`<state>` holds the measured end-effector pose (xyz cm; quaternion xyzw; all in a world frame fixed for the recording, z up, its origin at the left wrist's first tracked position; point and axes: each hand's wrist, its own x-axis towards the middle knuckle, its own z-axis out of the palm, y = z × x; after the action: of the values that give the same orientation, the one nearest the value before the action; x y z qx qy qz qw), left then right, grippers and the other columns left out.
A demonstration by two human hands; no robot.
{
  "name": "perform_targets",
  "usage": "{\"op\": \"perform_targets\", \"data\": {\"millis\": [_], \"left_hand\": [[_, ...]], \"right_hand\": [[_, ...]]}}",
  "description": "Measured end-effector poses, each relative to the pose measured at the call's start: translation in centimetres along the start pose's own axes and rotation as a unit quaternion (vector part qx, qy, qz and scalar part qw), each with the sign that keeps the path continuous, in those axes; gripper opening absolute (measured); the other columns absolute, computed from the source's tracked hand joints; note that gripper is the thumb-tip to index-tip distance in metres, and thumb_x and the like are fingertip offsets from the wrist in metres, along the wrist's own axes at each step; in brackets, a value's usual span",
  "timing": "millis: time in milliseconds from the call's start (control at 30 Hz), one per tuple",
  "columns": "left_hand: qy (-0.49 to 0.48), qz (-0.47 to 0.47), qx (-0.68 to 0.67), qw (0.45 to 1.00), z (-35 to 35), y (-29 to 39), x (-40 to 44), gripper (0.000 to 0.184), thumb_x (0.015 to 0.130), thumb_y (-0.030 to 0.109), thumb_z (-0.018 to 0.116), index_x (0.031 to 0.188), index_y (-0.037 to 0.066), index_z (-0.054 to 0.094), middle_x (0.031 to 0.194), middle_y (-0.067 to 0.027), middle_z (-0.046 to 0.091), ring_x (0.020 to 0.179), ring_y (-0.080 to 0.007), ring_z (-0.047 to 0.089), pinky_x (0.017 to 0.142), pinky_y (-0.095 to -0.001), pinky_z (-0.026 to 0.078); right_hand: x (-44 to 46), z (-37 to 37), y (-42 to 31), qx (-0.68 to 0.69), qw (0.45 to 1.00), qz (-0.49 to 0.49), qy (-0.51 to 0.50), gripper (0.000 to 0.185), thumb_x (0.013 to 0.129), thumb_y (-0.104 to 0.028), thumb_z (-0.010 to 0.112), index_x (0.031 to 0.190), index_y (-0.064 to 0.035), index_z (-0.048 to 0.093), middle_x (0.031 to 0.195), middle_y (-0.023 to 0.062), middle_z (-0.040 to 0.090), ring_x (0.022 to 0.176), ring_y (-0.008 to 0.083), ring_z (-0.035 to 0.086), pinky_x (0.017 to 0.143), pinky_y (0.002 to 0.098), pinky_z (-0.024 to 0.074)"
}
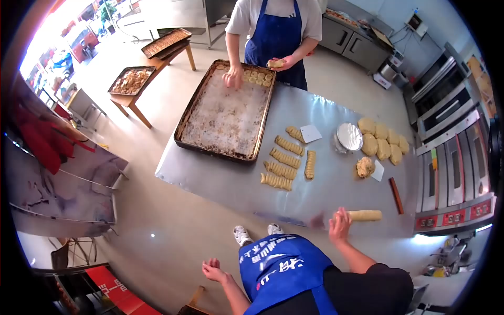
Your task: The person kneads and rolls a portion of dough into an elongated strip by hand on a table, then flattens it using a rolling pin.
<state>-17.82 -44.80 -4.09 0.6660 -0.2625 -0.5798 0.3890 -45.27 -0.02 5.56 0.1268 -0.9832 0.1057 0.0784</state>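
My right hand (340, 224) is at the near edge of the steel table, fingers stretched out, at the left end of a smooth dough roll (366, 216). Whether it touches the roll I cannot tell. Off the table, my left hand (212, 270) hangs in the air with loosely curled fingers and nothing in it. Several cut dough logs (283, 157) lie in the middle of the table, sliced into rounds. To the right are flattened dough pieces (383, 140), a lump of crumbly filling (365, 167) and a foil-covered bowl (349, 137). A brown rolling pin (396, 196) lies beyond the roll.
Across the table (220, 181), a co-worker (273, 37) in a blue apron sets dough rounds in a large baking tray (223, 115). White scrapers (311, 133) lie on the steel. Ovens (451, 168) stand at right, filled trays (131, 81) on a wooden bench at left.
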Motion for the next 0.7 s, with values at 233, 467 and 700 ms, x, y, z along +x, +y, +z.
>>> {"op": "perform_targets", "data": {"millis": [233,467,700], "left_hand": [[-0.036,0.052,0.019,0.998,5.4,7.1,5.6,0.04,0.117,0.035,0.049,0.137,0.002,0.059,0.114,-0.0113,0.072,0.085,-0.0191,0.071,0.075,-0.0325,0.062],[-0.043,0.07,0.017,0.996,8.8,9.7,5.4,0.04,0.117,0.037,0.049,0.137,0.003,0.059,0.114,-0.0117,0.073,0.085,-0.0195,0.072,0.076,-0.0328,0.063],[-0.019,0.076,0.007,0.997,10.9,8.2,1.7,0.035,0.117,0.036,0.05,0.131,0.006,0.061,0.109,-0.0103,0.074,0.082,-0.0187,0.072,0.071,-0.0314,0.062]], "right_hand": [[0.3,-1.5,-8.4,0.059,0.998,-0.028,0.009,0.033,0.105,-0.029,0.064,0.122,-0.0013,0.066,0.142,0.0233,0.065,0.148,0.044,0.048,0.121,0.0592,0.0314],[4.3,0.0,-9.2,0.115,0.993,-0.009,0.037,0.021,0.102,-0.024,0.068,0.113,-0.0059,0.069,0.117,0.0157,0.075,0.125,0.0348,0.064,0.115,0.0555,0.0404],[6.5,3.1,-8.2,0.146,0.988,-0.027,0.029,0.01,0.096,-0.016,0.073,0.102,-0.0084,0.072,0.102,0.0108,0.077,0.113,0.0297,0.071,0.114,0.0566,0.0416]]}}
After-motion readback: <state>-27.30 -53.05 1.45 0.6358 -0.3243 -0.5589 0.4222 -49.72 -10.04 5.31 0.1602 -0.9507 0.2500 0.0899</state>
